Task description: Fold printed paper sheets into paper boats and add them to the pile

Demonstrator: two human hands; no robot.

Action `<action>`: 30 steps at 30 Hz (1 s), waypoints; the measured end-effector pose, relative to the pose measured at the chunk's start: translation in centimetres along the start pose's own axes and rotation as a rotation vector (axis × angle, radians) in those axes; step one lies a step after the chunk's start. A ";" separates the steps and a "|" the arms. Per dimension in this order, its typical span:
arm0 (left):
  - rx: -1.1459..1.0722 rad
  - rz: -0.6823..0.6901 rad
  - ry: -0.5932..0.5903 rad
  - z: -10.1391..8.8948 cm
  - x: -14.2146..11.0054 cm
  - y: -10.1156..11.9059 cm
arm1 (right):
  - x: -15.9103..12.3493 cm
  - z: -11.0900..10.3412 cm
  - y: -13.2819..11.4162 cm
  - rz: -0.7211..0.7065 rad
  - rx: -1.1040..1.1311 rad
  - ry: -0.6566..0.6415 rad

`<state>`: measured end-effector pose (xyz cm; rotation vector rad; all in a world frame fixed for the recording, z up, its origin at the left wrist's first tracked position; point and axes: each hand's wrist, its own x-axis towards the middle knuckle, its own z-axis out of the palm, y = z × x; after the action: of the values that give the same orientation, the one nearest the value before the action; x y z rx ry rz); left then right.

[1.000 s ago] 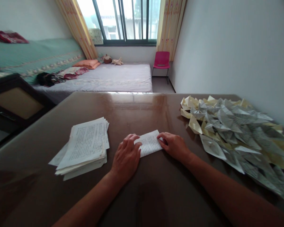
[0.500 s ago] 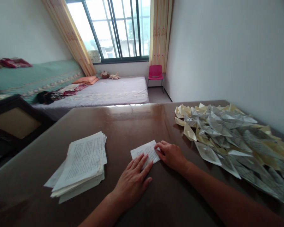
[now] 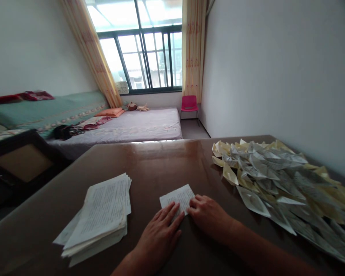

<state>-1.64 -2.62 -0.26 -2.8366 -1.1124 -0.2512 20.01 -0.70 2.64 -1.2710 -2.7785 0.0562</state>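
While the folded white printed paper (image 3: 178,194) lies mid-table, far edge angling away rightward, the bare left hand (image 3: 158,234) has loosely spread fingers on its near side; the bare right hand (image 3: 209,214) curls at its right edge, can't tell if pinching.

Left hand (image 3: 159,230) covers the printed paper's (image 3: 175,194) near part, right hand (image 3: 208,214) hides some of its right side. Print's too blurry to read, and the paper boats (image 3: 258,161) get cropped right.
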 end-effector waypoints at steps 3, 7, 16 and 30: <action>0.038 0.001 0.018 -0.1 -0.1 -0.2 | -0.2 -0.4 -0.3 0.016 -0.021 -0.036; 0.063 -0.019 0.039 0.2 -0.5 -0.6 | -0.5 -0.3 -0.6 0.049 -0.069 -0.048; 0.140 -0.055 -0.009 0.4 -0.3 -0.2 | -0.2 -0.2 -0.5 0.111 -0.079 -0.012; 0.138 -0.044 0.148 0.5 0.1 -1.0 | 0.8 1.3 0.2 -0.066 0.038 0.097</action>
<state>-2.16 -1.77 -0.67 -2.6291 -1.1164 -0.3659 19.51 0.06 1.35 -1.1407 -2.7211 0.0408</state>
